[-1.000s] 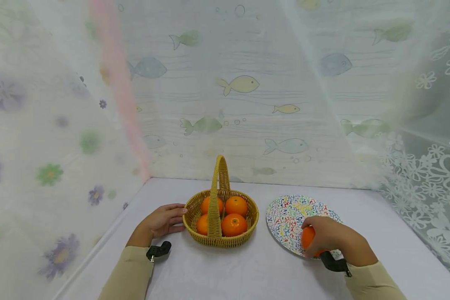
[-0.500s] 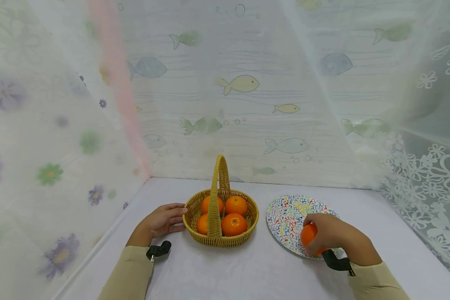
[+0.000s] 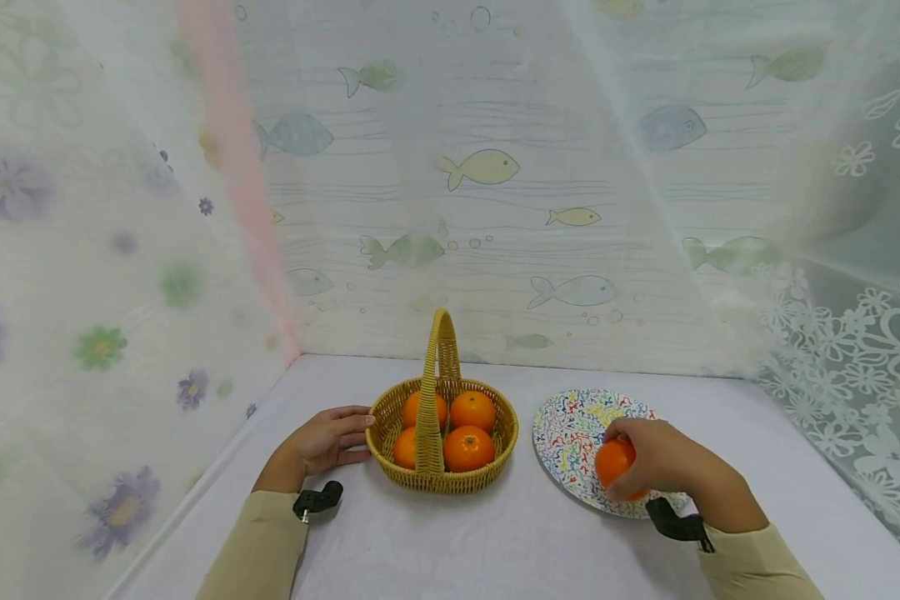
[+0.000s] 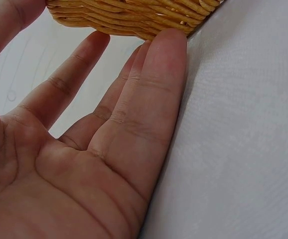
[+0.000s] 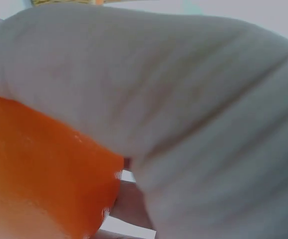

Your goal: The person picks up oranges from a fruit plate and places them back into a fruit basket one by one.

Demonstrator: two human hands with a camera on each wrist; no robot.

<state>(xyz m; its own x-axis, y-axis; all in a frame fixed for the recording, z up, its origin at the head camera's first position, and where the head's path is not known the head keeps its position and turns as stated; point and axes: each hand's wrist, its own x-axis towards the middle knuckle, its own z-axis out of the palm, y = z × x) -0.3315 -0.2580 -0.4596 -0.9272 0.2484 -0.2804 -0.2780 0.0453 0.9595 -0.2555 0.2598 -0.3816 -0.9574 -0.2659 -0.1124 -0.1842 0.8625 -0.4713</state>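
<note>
A woven basket [image 3: 390, 477] with a tall handle stands on the table, holding several oranges [image 3: 468, 450]. My left hand [image 3: 333, 443] is at its left side, with fairly straight fingers spread and tips right at the wicker [image 4: 129, 17]. On the right, my right hand [image 3: 663, 457] grips another orange [image 3: 613, 461] between thumb and fingers. This orange is over the near part of a round plate [image 3: 570, 446] with a multicoloured squiggle pattern. In the right wrist view the orange [image 5: 39, 174] fills the lower left under the hand, its far side hidden.
A white cloth covers the table [image 3: 450, 542]. Behind it hangs a fish-print curtain [image 3: 420, 192], with a flower-print sheet [image 3: 105, 350] on the left and white lace [image 3: 855, 367] on the right. The basket's handle [image 3: 429, 400] arches above the fruit.
My right hand has moved slightly left and up with the orange in its grip. The left hand and the basket have stayed where they were.
</note>
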